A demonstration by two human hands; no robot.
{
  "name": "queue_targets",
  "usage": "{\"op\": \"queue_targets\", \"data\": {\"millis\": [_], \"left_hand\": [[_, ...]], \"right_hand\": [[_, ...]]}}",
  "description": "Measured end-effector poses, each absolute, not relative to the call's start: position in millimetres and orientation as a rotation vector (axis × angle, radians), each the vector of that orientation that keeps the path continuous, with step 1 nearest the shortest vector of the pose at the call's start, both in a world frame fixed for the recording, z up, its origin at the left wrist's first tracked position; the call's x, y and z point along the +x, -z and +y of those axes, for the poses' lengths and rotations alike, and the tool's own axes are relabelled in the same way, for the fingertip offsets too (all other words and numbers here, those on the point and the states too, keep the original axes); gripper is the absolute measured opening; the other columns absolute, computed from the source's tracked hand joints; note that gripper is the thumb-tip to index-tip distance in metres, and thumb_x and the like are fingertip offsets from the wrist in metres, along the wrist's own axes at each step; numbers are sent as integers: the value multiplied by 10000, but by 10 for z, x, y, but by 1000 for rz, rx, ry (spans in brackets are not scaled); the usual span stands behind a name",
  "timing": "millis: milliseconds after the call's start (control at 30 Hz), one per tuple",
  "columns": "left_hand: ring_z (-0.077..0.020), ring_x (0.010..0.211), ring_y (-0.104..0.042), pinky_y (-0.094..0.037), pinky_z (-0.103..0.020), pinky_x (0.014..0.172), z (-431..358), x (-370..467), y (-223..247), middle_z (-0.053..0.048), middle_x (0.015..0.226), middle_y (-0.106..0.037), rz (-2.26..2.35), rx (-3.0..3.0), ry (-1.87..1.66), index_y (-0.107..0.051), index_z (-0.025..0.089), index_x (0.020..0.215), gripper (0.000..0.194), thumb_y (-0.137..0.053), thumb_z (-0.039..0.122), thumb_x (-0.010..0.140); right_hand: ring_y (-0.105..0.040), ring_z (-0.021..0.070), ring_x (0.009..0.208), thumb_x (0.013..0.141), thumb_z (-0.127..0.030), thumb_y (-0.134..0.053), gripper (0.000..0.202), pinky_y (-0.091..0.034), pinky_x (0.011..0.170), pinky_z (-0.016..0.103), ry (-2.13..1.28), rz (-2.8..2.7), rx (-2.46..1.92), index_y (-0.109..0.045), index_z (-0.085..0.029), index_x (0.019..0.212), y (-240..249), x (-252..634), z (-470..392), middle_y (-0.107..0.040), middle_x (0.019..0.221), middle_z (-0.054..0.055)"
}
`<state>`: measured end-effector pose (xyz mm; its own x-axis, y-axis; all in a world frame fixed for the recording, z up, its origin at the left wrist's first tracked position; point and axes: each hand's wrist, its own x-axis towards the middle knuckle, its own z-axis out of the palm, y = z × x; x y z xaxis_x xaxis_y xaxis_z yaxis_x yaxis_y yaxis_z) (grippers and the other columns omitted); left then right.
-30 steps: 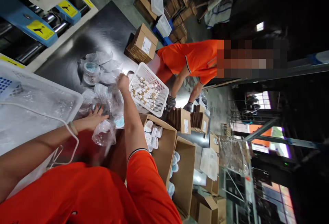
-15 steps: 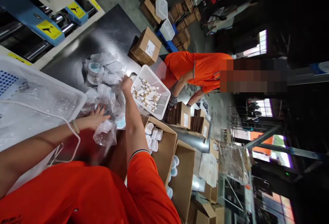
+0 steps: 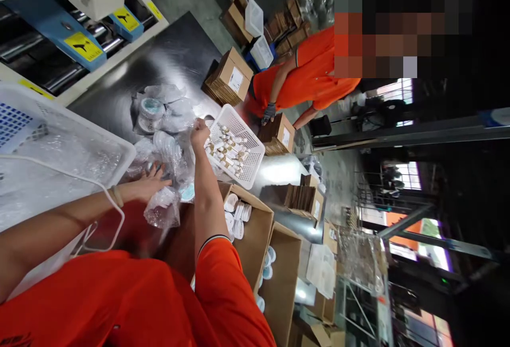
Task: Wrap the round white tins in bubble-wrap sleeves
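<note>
My left hand [image 3: 151, 181] rests with fingers apart on a heap of clear plastic bags, touching the bagging near several bagged round tubs [image 3: 163, 145]. A crumpled bubble-wrap bag [image 3: 162, 209] lies just below its fingers. My right hand [image 3: 200, 133] is closed in a fist at the near side of a white perforated basket [image 3: 253, 163]; whatever it grips is hidden. Inside the basket lie several small white pieces with gold-brown parts [image 3: 229, 150]. Beyond the heap, a bagged tub with a pale blue top [image 3: 152, 107] lies on the dark metal table [image 3: 167, 49].
Open cartons [image 3: 255, 240] hold several white round tubs beside my right arm. A white crate [image 3: 115, 147] with plastic film stands left, near a roller machine [image 3: 75, 33]. Across the table, a co-worker in orange [image 3: 287, 84] handles flat cardboard boxes [image 3: 279, 133]; another cardboard stack [image 3: 229, 77] stands nearby.
The co-worker has shifted toward the top of the view, and one cardboard stack has moved up with the gloved hand, apart from the other. My hands have hardly moved.
</note>
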<state>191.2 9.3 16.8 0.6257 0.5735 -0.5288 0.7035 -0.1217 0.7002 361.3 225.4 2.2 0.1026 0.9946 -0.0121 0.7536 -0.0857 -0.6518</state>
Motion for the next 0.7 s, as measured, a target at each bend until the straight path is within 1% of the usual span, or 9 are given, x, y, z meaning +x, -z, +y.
{"op": "queue_targets", "data": {"millis": [67,133,233,367,467,567,633,700], "left_hand": [[-606,1589,127,-213,-855,1152,87,1909,-153,-326,1756,45,1032,1796,144,-595,148,1560,854,-820,48,742],[-601,1594,119,-221,-862,1140,81,1903,-136,-324,1757,31,1033,1797,125,-601,151,1550,856,-819,41,729],[-599,1602,93,-246,-862,1127,72,1895,-103,-322,1759,-10,1037,1805,97,-604,172,1550,873,-823,42,715],[-615,1597,52,-268,-865,1112,65,1893,-68,-335,1752,-49,1040,1819,83,-610,189,1553,921,-826,15,674],[-630,1591,30,-270,-874,1103,65,1896,-67,-345,1745,-85,1050,1823,68,-629,184,1533,879,-852,80,690],[-652,1584,-1,-271,-875,1109,72,1902,-82,-342,1738,-143,1076,1822,35,-668,171,1475,806,-885,156,700],[-623,1604,-65,-317,-825,1144,84,1906,-91,-311,1728,-220,1126,1819,-12,-665,179,1462,746,-856,186,740],[-544,1618,-180,-386,-718,1186,106,1909,-98,-271,1688,-323,1196,1815,-66,-639,183,1466,684,-796,213,800]], "right_hand": [[-645,170,776,789,-119,-489,432,-552,862,265,-623,-1616,-1959,-665,-174,1179,-52,3594,2231,-623,786,-27],[-670,166,824,782,-79,-488,478,-553,901,268,-622,-1571,-1969,-611,-178,1233,-91,3571,2204,-650,839,-19],[-700,161,897,776,-37,-493,468,-553,938,270,-665,-1457,-1970,-553,-183,1217,-147,3541,2181,-679,906,-4],[-714,174,961,787,-32,-500,424,-565,976,306,-682,-1391,-1973,-526,-197,1177,-210,3516,2202,-700,948,17],[-717,167,964,807,-20,-483,420,-571,993,317,-690,-1382,-1946,-511,-201,1186,-267,3486,2239,-712,979,27],[-710,134,970,831,2,-465,429,-564,1002,284,-700,-1398,-1893,-498,-198,1209,-340,3444,2290,-714,998,18],[-699,113,965,856,10,-456,421,-556,1001,263,-698,-1409,-1866,-489,-199,1220,-391,3422,2327,-714,1001,9],[-693,107,941,878,12,-452,409,-555,987,256,-687,-1416,-1854,-475,-202,1226,-437,3411,2358,-716,1006,10]]}}
